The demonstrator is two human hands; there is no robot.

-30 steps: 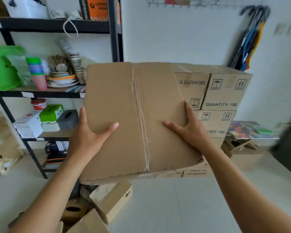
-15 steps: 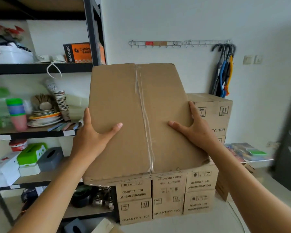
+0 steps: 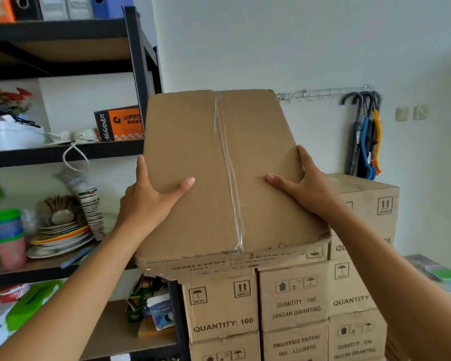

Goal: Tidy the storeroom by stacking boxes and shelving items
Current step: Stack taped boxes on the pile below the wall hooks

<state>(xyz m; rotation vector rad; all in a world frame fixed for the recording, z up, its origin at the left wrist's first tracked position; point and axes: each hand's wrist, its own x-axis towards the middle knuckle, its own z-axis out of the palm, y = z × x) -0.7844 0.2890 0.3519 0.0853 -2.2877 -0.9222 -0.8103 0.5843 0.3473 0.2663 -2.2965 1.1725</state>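
Left hand: the left hand [image 3: 146,204] is set against the left side of a large brown cardboard box [image 3: 219,165], its thumb laid across the near face.
Right hand: the right hand [image 3: 307,188] is placed the same way on the right side, thumb pointing inward toward the taped seam.
Grip: the box is clamped between both hands and held clear of the body. The fingers behind the side edges are mostly hidden.
Box position: the box is held tilted, with its lower near edge level with the top of the front row of a stack of printed brown cartons [image 3: 292,303]. Whether it already rests there cannot be told.
Change: within the last second the box has been carried from open floor to a spot directly over the stack, and the cartons are now seen much closer. The hold has not been shifted.
Meaning for the task: the stacking step is judged nearly done. Only lowering and squaring onto the front cartons appears to be left.
Beside: a black metal shelving unit [image 3: 138,74], loaded with plates and cups, is seen just left of the stack.
Far wall: a bundle of hanging umbrellas [image 3: 365,134] is seen behind the taller rear cartons.
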